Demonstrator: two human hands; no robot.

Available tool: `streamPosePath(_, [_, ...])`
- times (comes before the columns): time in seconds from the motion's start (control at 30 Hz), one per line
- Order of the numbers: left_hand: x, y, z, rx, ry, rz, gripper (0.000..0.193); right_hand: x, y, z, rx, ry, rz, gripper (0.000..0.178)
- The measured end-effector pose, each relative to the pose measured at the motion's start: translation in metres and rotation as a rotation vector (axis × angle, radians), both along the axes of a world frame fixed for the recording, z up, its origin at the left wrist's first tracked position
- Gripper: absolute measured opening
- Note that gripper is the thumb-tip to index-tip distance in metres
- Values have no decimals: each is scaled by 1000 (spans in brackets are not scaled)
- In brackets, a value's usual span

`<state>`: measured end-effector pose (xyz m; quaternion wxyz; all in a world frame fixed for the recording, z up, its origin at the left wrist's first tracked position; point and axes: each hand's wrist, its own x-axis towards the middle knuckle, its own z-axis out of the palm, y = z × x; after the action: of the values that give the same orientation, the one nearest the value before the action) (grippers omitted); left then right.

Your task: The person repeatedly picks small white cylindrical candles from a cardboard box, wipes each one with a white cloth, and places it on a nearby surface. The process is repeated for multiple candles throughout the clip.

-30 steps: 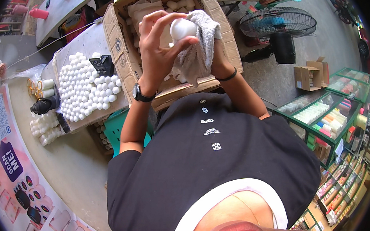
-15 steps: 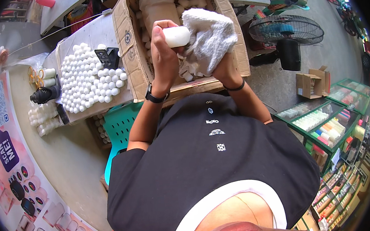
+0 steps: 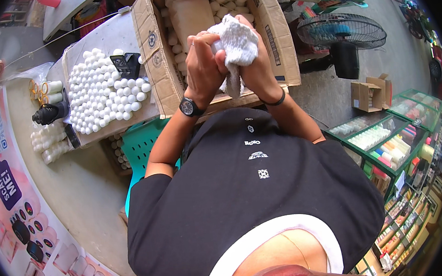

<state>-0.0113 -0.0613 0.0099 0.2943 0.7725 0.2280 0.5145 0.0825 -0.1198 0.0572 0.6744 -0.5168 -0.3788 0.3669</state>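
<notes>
The left hand (image 3: 205,68) has its fingers closed on a white piece (image 3: 216,47), only a sliver of which shows at its fingertips; cloth and knuckles hide the rest, and it is probably cylindrical. The right hand (image 3: 258,69), just beside it, is clamped on a pale cloth (image 3: 240,40) bunched around the piece, one greyish end hanging between the wrists.

Both hands are over an open cardboard box (image 3: 274,33). Beyond the left hand, inside it, lies a brown paper parcel (image 3: 194,15), with loose white cylinders (image 3: 228,1) beyond the cloth. The box's raised flap (image 3: 153,52) stands between the left hand and a table to its left, where rows of white candles (image 3: 102,96) surround a black stand (image 3: 127,65). Nearer the body, below the left hand, is a teal perforated chair (image 3: 142,142). Well to the right hand's right stands a black fan (image 3: 345,59), with a small carton (image 3: 371,95) and green-framed display case (image 3: 384,142) nearer the body.
</notes>
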Motion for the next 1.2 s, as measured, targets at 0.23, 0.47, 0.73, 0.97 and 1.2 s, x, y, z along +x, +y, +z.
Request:
streamPosePath(0.23, [4, -4, -5, -132, -138, -41, 40, 2, -6, -40, -40, 474, 14, 28])
streamPosePath(0.47, [4, 1, 12, -804, -385, -117, 46, 0, -5, -44, 73, 248, 63, 32])
streamPosePath(0.73, [-9, 0, 25, -558, -167, -95, 42, -15, -4, -13, 94, -76, -21, 13])
streamPosePath(0.97, [-9, 9, 11, -109, -200, -141, 28, -6, 3, -29, 153, -9, -78, 16])
streamPosePath(1.2, [-13, 2, 13, -620, -471, -111, 49, -16, 7, -33, 41, 526, -85, 21])
